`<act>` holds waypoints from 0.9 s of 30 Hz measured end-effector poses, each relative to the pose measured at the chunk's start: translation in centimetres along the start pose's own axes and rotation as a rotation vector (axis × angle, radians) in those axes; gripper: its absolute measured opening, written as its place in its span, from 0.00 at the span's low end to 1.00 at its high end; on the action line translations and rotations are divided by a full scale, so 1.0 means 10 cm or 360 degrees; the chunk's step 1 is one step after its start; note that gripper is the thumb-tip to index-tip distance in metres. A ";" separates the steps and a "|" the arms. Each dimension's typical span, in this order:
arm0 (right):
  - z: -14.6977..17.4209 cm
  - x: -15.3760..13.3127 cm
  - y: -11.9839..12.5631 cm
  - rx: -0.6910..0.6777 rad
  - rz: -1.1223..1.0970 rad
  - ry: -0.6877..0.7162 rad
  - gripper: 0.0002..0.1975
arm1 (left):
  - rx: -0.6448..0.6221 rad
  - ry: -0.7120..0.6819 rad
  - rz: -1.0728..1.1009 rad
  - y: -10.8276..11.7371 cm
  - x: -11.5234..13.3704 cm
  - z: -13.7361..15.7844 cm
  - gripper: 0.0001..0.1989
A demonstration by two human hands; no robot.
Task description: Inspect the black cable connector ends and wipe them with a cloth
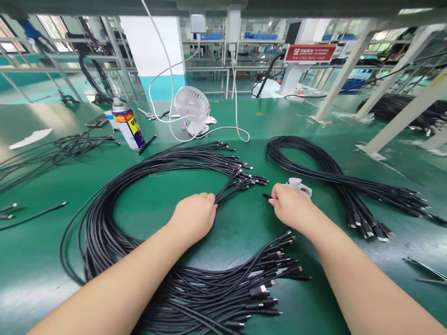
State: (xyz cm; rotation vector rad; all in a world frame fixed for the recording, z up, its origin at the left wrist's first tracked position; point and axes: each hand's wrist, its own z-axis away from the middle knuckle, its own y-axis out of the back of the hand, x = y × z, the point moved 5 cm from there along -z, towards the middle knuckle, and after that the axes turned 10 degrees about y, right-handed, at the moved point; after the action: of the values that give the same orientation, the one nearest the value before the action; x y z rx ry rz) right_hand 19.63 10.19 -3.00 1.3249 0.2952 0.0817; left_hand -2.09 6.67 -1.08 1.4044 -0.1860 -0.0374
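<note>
A large loop of black cables (100, 218) lies on the green table, with its many plug ends fanned out to the right. My left hand (194, 215) is closed around several of these cables, just behind their plugs. To its right, my right hand (289, 204) is in a pinch with a small black tip (266, 196) sticking out between thumb and finger. Whether that tip is a cable plug or a pen-like tool, I cannot tell. A pale grey object (299, 186) lies partly hidden behind the right hand.
A second coiled cable bundle (308, 158) rests at the right, near metal tweezers (431, 273). Behind the large loop stand a spray can (129, 125) and a small white fan (193, 108) with its cord. Loose cables (61, 153) lie left. White posts (408, 120) rise at the right.
</note>
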 end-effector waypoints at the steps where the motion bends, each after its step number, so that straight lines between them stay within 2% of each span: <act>1: 0.00 0.00 0.01 0.0028 -0.0007 -0.0005 0.04 | 0.0019 0.0015 0.0006 0.00 -0.01 0.00 0.12; 8: -0.01 0.03 0.07 0.0235 -0.0076 -0.0064 0.03 | 0.0127 0.0147 0.0199 0.01 -0.09 -0.02 0.12; 13: 0.00 0.03 0.10 0.0323 -0.0135 -0.0065 0.03 | 0.0156 0.0208 0.0644 0.03 -0.19 -0.06 0.09; 20: 0.01 0.02 0.15 0.0371 -0.0184 -0.0082 0.04 | -0.0102 0.0273 0.1616 -0.08 -0.31 -0.17 0.11; 27: 0.06 -0.09 0.26 0.0379 -0.0222 -0.0144 0.06 | -0.0367 0.0160 0.2229 0.26 -0.31 -0.06 0.18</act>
State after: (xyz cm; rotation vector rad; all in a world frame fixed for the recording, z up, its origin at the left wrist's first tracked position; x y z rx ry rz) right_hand 19.16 10.06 -0.22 1.5351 0.3266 -0.1344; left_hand -5.24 8.11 1.09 0.8014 -1.0012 1.1223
